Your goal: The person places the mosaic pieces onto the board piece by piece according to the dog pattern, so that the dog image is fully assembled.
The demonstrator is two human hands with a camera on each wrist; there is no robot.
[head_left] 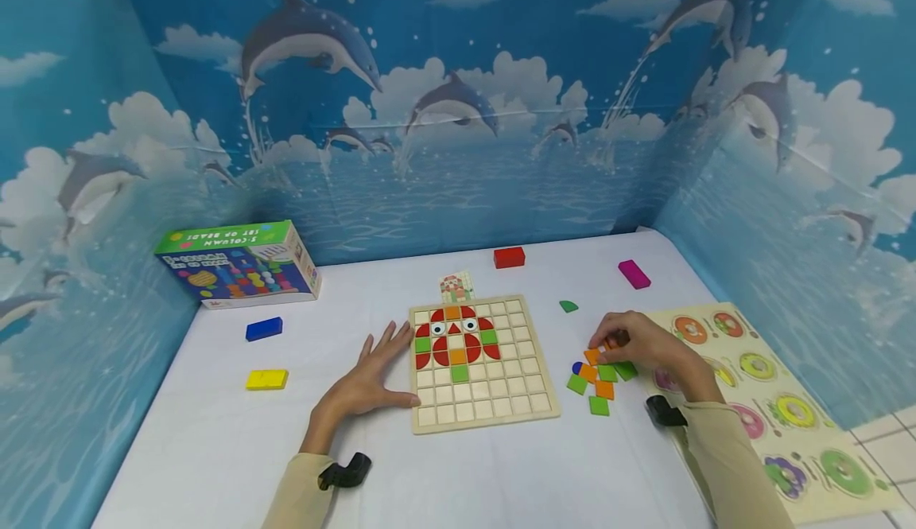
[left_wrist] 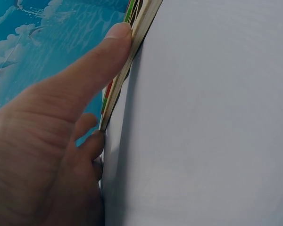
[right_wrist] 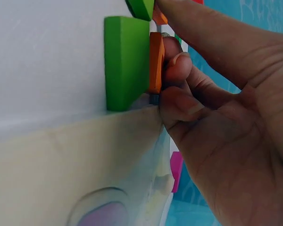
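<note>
Orange tile (head_left: 592,355), flat and square, sits under the right hand (head_left: 640,344), whose fingertips (right_wrist: 179,61) pinch it among a loose cluster just below that grip: three more green squares, two more orange, one blue piece; the left hand (head_left: 368,378) lies flat with fingers straight, thumb (left_wrist: 96,61) touching the left edge of the wooden grid board (head_left: 481,362); four smooth bricks lie well apart on the white counter (head_left: 215,433): red, magenta, blue, yellow.
</note>
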